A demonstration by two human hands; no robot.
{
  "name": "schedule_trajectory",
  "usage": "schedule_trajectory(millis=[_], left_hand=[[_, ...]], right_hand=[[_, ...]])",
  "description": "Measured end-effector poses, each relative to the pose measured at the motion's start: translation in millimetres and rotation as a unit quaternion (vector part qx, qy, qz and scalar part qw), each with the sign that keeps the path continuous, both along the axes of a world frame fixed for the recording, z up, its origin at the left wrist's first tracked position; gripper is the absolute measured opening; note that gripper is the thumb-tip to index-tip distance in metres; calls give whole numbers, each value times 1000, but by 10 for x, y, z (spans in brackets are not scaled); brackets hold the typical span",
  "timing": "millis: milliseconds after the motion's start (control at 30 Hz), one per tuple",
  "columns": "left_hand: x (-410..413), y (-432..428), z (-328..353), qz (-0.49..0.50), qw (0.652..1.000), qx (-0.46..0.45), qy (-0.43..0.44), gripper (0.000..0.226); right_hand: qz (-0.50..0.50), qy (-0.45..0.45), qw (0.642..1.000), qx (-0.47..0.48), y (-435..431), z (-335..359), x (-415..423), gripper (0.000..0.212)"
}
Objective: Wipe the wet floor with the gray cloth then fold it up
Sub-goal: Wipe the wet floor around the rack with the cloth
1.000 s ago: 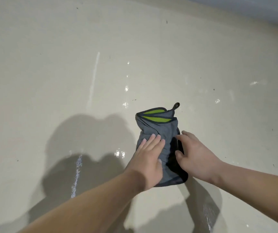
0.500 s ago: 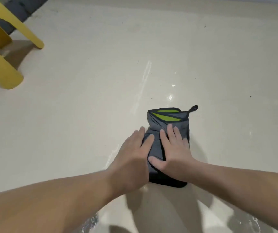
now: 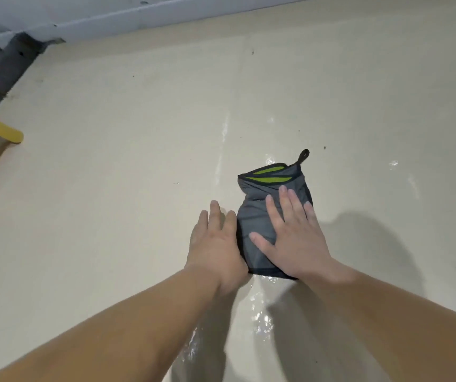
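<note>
Folds are seen in the gray cloth, which is laid on the beige floor a little right of the middle of the view, bunched into a narrow bundle running away from the person. At its far end a lime-green lining is exposed between dark-trimmed edges, and a small dark hanging loop is stuck out from the far right corner onto the floor. The right hand is pressed flat on top of the cloth, palm down; its grip is wide, with fingers straight and spread toward the green end and the thumb stretched leftward across the fabric, so nothing is clasped. The left hand is laid palm down on the floor just beside the cloth's left edge, touching it along the thumb side; its grip is likewise wide, fingers straight and close together, while the thumb is hidden. Shiny wet patches are seen on the floor between the forearms, and a thin wet streak beyond the cloth. Yellow furniture legs are cut off at the left edge, and a dark post is set at the far left by the wall base
</note>
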State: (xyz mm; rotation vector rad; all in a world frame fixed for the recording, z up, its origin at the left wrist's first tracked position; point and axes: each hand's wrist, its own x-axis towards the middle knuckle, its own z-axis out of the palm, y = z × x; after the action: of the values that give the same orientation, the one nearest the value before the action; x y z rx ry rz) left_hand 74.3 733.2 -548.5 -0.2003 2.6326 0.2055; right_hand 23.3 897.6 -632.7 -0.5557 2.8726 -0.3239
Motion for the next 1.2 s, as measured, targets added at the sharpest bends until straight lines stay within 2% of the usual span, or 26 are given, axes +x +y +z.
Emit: schedule_trajectory(millis=[100,200,300,367,500,667,767,833,900,1067,1200], left_hand=[[30,428,-132,-27,999,26,17,102],[55,688,-205,-62,994,65,55,89],[83,886,-225,-59,988,126,66,81],[97,988,-216,-71,985,150,55,84],[-54,1165,-224,-175,967,162,88,83],[-204,1675,-265,-268,928,230,117,78],[-122,1960,-281,-289,928,220,78,79],[-63,2174,-287,-307,924,220,60,77],[-44,2379,-272,-311,917,238,78,77],[-39,2732,-128,-350,901,249,63,76],[60,2848,-170,-343,899,265,62,76]], right_hand=[[-64,-4,998,19,537,20,-132,99],[-95,-26,995,29,879,82,-26,100],[-94,-66,993,27,995,124,244,92],[-87,-73,993,11,1020,82,481,90],[-75,-5,996,-49,1154,-7,1070,90],[-57,-29,998,-15,1805,56,1278,92],[-142,-94,985,9,2370,144,1069,98],[-240,-145,959,33,2747,208,954,101],[-311,-158,936,49,2936,223,918,102],[-365,-115,923,36,2675,118,1211,93],[-286,-55,956,43,2466,76,1724,94]])
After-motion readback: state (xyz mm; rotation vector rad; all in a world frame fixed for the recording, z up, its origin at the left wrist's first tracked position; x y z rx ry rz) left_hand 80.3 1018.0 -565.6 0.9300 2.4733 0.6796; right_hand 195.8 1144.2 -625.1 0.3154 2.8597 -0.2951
